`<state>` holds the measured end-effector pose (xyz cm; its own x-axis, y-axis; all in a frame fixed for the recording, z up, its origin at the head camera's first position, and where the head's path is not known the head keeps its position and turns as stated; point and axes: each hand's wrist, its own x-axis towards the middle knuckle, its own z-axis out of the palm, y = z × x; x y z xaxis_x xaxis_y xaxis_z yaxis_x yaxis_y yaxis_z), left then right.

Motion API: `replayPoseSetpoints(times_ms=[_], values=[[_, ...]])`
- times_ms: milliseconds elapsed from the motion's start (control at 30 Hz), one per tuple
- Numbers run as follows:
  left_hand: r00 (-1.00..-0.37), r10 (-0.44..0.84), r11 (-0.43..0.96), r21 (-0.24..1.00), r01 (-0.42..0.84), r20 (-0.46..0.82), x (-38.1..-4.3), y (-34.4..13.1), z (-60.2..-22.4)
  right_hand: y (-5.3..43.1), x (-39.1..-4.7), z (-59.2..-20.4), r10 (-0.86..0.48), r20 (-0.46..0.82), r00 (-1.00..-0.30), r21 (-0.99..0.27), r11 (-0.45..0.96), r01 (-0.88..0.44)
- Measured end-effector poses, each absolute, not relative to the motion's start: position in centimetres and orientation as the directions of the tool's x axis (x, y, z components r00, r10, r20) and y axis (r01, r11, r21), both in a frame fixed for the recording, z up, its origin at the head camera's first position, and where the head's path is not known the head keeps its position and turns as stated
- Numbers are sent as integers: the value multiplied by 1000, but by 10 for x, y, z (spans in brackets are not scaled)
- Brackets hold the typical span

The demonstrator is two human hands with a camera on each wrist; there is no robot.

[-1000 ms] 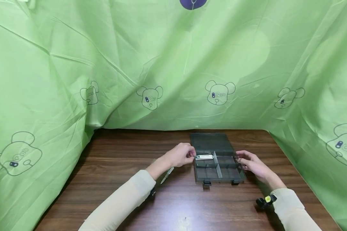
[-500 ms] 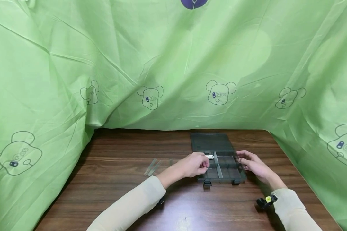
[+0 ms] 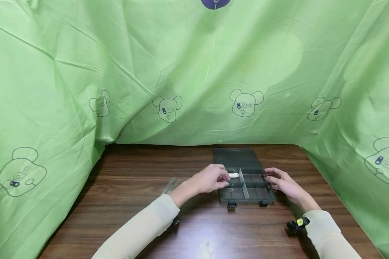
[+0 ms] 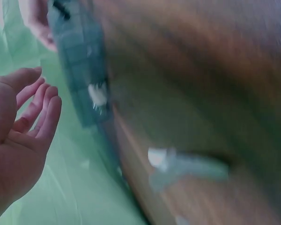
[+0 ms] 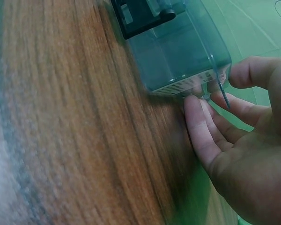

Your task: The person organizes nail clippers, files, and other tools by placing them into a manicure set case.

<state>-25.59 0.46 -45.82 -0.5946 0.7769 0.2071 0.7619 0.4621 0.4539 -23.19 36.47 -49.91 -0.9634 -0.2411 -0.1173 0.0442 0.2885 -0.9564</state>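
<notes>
In the head view, a silver-white, slim nail-clipper-like tool (image 3: 234, 175) lies in the upper-left compartment of a smoky, see-through plastic compartment box (image 3: 246, 202), right of the frame's centre, its left end hidden behind the left hand (image 3: 211, 178). The left wrist view shows that hand with loosely bent fingers and nothing visible between them. The right hand (image 3: 283, 182) holds the box's right side, thumb and bent fingers bracketing the wall. The box's lid (image 3: 238, 158) lies folded back, so that part is done; as far as the pictures show, the tool is already in its compartment, while the two right-hand compartments show no contents. A faint, pale shape in the lower-left one is too small to tell. Left of the box, partly behind the forearm, thin clear strips (image 3: 169, 185) lie outside it on the dark brown wooden table (image 3: 139, 165). Green cloth (image 3: 194, 72) printed with bear-head outlines hangs behind and at both sides.
</notes>
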Motion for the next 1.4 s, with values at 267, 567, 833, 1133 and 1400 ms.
replayPoseSetpoints(times_ms=[267, 567, 833, 1133, 1400], values=[[-684, 698, 537, 477, 696, 212, -273, -41, -442, 365, -232, -499, -231, -123, -965, -947, 318, 44], [-752, 631, 579, 529, 620, 190, -288, -88, -450, 363, -233, -500, -246, -124, -961, -949, 313, 42], [-813, 562, 634, 551, 542, 153, -299, -119, -469, 363, -233, -500, -230, -132, -964, -949, 310, 56], [-834, 543, 664, 560, 496, 96, -299, -137, -480, 363, -232, -498, -240, -129, -962, -951, 306, 51], [-832, 548, 660, 569, 490, 81, -296, -147, -485, 363, -233, -498, -231, -138, -963, -947, 315, 60]])
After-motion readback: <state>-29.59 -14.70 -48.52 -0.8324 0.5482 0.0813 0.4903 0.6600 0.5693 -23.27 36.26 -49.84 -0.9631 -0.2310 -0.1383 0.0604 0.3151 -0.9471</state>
